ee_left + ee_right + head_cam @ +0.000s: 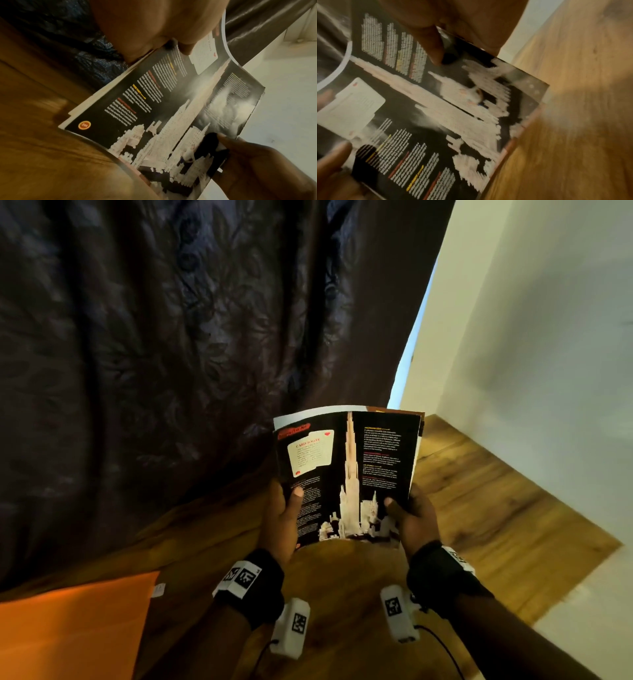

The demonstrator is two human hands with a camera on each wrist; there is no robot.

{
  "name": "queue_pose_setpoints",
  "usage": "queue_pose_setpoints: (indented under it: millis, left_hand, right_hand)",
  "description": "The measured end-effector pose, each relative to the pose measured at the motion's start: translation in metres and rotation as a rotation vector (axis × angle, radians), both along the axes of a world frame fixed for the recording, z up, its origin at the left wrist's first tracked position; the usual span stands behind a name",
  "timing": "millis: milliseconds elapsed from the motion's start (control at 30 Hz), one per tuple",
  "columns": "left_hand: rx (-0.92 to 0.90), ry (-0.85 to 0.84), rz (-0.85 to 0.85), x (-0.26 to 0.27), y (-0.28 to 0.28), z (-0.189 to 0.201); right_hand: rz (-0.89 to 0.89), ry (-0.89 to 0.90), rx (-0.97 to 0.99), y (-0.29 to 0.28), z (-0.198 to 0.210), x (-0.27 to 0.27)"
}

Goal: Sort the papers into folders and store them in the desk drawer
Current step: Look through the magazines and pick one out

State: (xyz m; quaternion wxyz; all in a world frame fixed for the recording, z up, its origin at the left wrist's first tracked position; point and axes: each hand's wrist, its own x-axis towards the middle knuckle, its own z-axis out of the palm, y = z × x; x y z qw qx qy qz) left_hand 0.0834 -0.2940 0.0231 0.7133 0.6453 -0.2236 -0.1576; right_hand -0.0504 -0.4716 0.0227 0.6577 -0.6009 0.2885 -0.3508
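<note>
A glossy magazine (346,474) lies open on a black spread with a white tower picture, held up above the wooden desk (496,501). My left hand (284,511) grips its left edge, thumb on the page. My right hand (411,515) grips the lower right edge, thumb on the page too. The left wrist view shows the magazine (163,108) with the right hand (248,159) at its far corner. In the right wrist view the spread (436,108) fills the frame, with my right thumb (433,44) pressed on it. An orange folder (72,631) lies at the lower left.
A dark patterned curtain (171,337) hangs behind the desk. A pale wall (531,337) stands to the right, meeting the desk's right edge. A small white tag (158,590) lies beside the orange folder. No drawer is in view.
</note>
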Motion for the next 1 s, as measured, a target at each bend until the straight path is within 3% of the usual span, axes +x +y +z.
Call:
queue_pose_setpoints:
  millis: [167, 433, 633, 900, 1000]
  left_hand:
    - [0.012, -0.005, -0.028, -0.007, -0.008, -0.001]
    - [-0.022, 0.031, -0.007, -0.009, -0.013, 0.003]
    - [0.085, 0.076, -0.024, -0.012, -0.013, -0.021]
    - [0.148, 0.106, -0.037, -0.01, -0.024, -0.045]
    - [0.226, 0.026, 0.063, -0.021, -0.025, -0.067]
  right_hand:
    - [-0.02, -0.104, 0.04, -0.002, -0.001, -0.001]
    - [-0.088, -0.108, -0.083, -0.007, -0.004, 0.002]
    - [-0.108, -0.033, -0.048, -0.001, -0.033, -0.005]
    - [-0.125, 0.014, -0.074, -0.008, -0.042, -0.015]
    - [-0.106, 0.113, -0.078, -0.012, -0.071, -0.023]
